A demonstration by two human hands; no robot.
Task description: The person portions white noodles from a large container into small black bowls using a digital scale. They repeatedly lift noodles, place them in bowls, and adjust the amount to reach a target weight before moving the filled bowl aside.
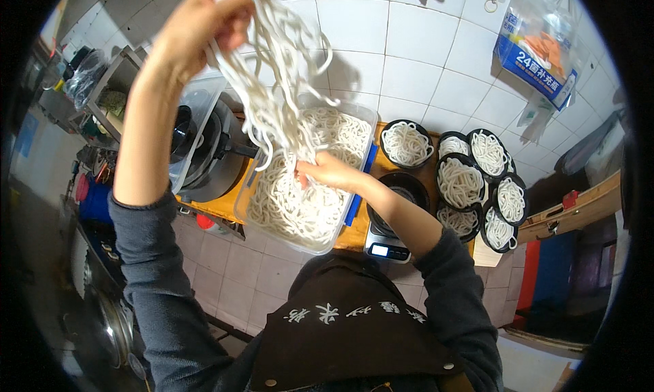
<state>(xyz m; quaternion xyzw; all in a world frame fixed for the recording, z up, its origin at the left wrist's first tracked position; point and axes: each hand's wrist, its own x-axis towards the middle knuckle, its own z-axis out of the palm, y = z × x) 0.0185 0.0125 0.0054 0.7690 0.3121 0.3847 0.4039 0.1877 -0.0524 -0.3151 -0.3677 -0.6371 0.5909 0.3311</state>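
High above a clear plastic tub (372, 131), my left hand (214, 24) grips a long bundle of thick white noodles (273, 70). The strands hang down towards the noodle heap (291, 208) that fills the tub. Lower down, my right hand (327, 169) reaches over the heap at the lower end of the hanging strands; its fingertips are partly among noodles, and whether they pinch any is unclear. To the right of the tub, a black bowl (398, 192) rests on a digital kitchen scale (387, 250) with a lit display.
Several black bowls of noodles (460, 181) crowd the counter's right end, some stacked. Another noodle bowl (407, 143) sits by the tiled wall (421, 31). Left of the tub stands a large metal pot (217, 172). A printed plastic bag (536, 59) hangs at the upper right.
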